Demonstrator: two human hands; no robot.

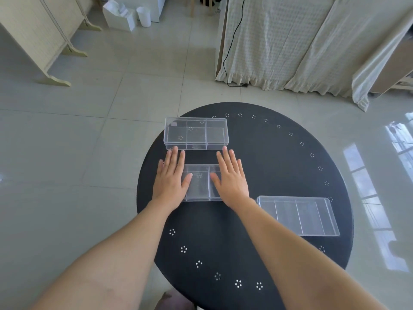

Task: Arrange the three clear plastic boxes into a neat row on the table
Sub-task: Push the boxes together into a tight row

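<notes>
Three clear plastic boxes with dividers lie on a round black table (279, 166). The far box (196, 133) sits at the table's far left. The middle box (201, 182) lies just in front of it, largely covered by my hands. My left hand (170, 175) rests flat over its left end and my right hand (231, 176) over its right end, fingers spread and pointing toward the far box. Fingertips reach almost to the far box's near wall. A third box (298, 215) lies off to the right, nearer me, slightly turned.
White dot clusters ring the black tabletop. Glossy tiled floor (89, 130) surrounds the table. A folding screen (40, 36) stands far left, a draped cloth with a black cable (232, 52) at the back, and a white bin (144, 16) near the far wall.
</notes>
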